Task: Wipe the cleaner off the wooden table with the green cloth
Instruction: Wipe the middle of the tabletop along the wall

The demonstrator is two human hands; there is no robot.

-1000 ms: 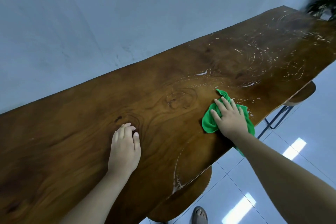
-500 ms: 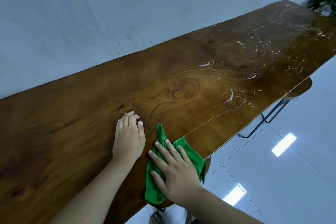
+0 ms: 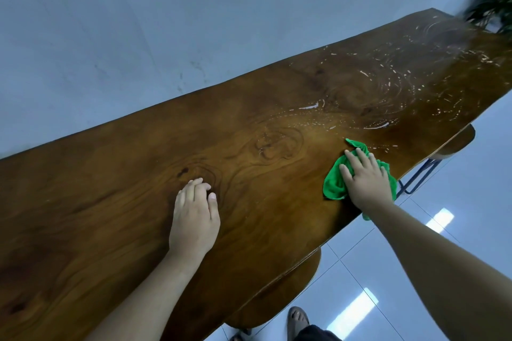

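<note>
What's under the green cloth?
The green cloth lies on the wooden table, pressed down by the right hand. Just past it, white cleaner streaks show. Whether any cleaner sits beneath the cloth cannot be seen: the cloth covers it.

Bare grey wall (image 3: 138, 36), glossy tiled floor (image 3: 476, 196) (reflecting lights).

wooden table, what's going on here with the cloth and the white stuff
A person is wiping down the wooden table. The right hand presses flat on a bunched green cloth close to the table's near edge. The left hand rests on bare wood and holds nothing. White streaks of cleaner lie in swirls across the far stretch of the table beyond the cloth, so that part is not yet wiped. The wood around the left hand shows no streaks.
</note>
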